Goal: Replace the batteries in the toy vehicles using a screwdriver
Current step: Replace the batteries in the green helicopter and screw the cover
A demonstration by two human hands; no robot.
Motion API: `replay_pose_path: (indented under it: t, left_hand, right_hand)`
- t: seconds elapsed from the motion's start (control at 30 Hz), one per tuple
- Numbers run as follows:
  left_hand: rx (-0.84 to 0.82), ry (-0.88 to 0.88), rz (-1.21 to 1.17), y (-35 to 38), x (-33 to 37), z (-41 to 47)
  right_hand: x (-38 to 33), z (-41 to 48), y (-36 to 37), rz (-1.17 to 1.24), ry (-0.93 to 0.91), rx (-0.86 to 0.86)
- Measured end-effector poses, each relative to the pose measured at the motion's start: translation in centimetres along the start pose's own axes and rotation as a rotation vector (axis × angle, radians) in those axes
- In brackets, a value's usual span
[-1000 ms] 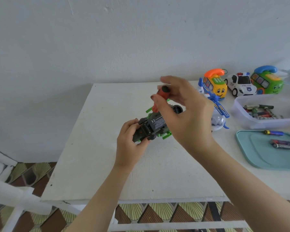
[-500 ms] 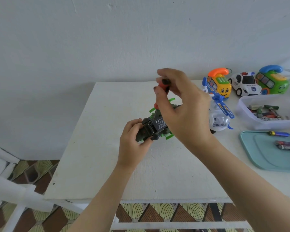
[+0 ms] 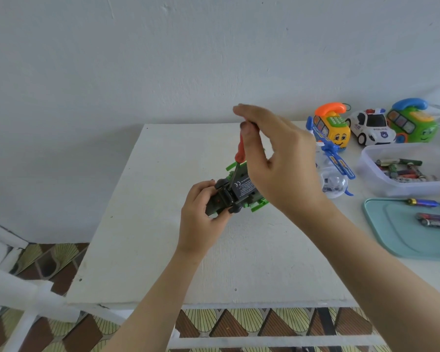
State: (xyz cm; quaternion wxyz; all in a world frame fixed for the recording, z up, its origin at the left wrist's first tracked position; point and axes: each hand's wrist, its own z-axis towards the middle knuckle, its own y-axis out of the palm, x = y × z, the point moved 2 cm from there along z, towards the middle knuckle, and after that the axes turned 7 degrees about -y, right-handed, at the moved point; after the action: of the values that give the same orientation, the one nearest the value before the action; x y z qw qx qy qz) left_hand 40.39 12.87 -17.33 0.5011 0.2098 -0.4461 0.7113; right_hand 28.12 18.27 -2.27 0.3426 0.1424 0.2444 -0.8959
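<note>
**White surface, toy under the screwdriver**

White surface [image 3: 163,250] against a pale wall, patterned floor tiles showing below its near edge. Near the middle, the left hand [image 3: 201,224] grips one end of a dark green toy [image 3: 241,190] turned underside up, its black labelled panel facing the camera. The right hand [image 3: 285,168] pinches the top of a red screwdriver [image 3: 239,151] between thumb and fingers. The shaft stands nearly upright, with its tip at the toy's underside beside the panel.

To the right lies a blue helicopter [image 3: 333,168]. Behind it, along the wall, stand a yellow bus [image 3: 333,128], a police car [image 3: 370,128] and a green bus [image 3: 412,123]. A clear tub [image 3: 404,189] holds mixed batteries [image 3: 399,168]. Just in front of it, a teal lid [image 3: 391,237] carries a few loose cells [image 3: 434,221].
</note>
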Motion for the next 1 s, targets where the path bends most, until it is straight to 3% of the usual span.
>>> replay_pose_path:
  t: [0.23,0.33,0.43,0.57,0.73,0.87,1.0]
  left_hand:
    - [0.012,0.005,0.010,0.01,0.10,-0.03]
    - [0.017,0.006,0.013,0.01,0.01,-0.07]
    - [0.017,-0.001,0.016,0.07,-0.08,-0.04]
    - [0.019,0.002,0.016,0.09,-0.07,-0.02]
    - [0.017,0.015,0.008,0.04,0.06,-0.03]
    - [0.014,0.016,0.011,-0.01,0.11,-0.09]
    - [0.019,0.022,0.020,0.01,0.28,-0.03]
  right_hand:
    - [-0.29,0.12,-0.12,-0.016,-0.016,0.134]
    - [0.16,-0.19,-0.04,0.050,0.062,0.080]
    - [0.06,-0.25,0.06,0.033,0.020,0.018]
    - [-0.50,0.09,-0.18,-0.034,-0.041,0.100]
    - [0.03,0.54,-0.21,-0.041,0.086,0.068]
    - [-0.16,0.44,-0.25,-0.063,0.008,0.014]
    - [-0.45,0.13,-0.42,-0.021,0.004,0.088]
